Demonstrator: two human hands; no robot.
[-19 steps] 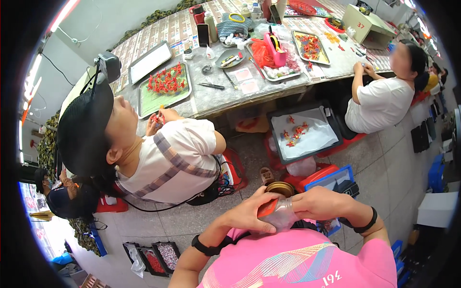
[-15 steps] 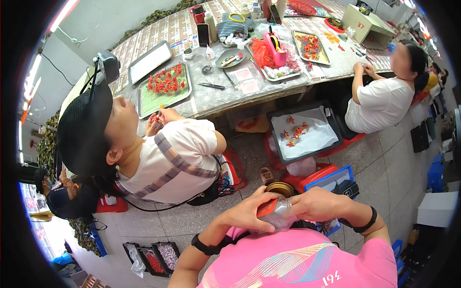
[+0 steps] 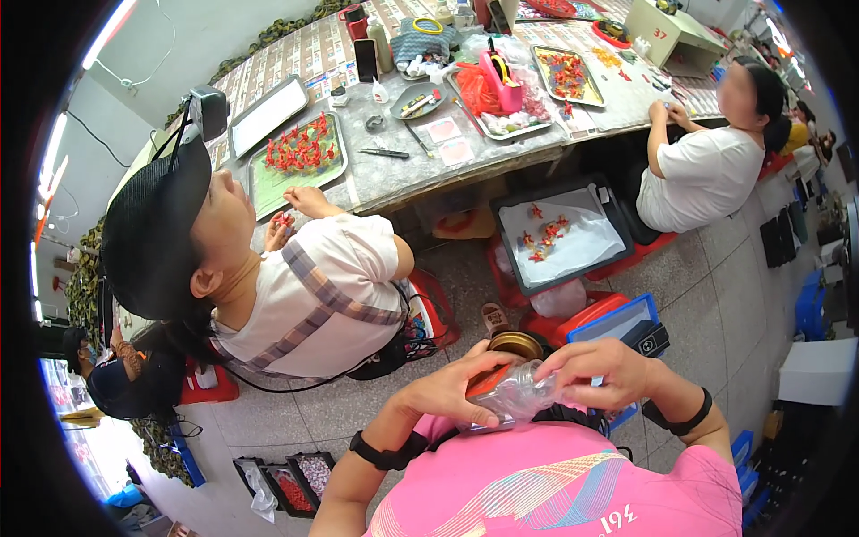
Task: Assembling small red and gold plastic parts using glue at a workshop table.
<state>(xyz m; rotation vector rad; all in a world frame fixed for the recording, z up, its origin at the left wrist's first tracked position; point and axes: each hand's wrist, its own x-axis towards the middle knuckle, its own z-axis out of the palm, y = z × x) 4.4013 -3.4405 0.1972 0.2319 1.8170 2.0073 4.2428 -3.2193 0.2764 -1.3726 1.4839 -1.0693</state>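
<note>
A long table (image 3: 376, 179) carries trays of small red pieces, and two seated people work at it. A dark tray (image 3: 559, 234) sits on the floor. Close to the chest, the left hand (image 3: 452, 389) grips a clear plastic bottle (image 3: 512, 396); the right hand (image 3: 595, 369) closes around its other end.

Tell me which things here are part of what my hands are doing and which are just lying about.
In hand:
- clear plastic bottle, held at chest height
- left hand over its red end
- right hand gripping its other end

Lying about:
- tray of red pieces on the table
- pink basket
- black tray on the floor
- blue crate
</note>
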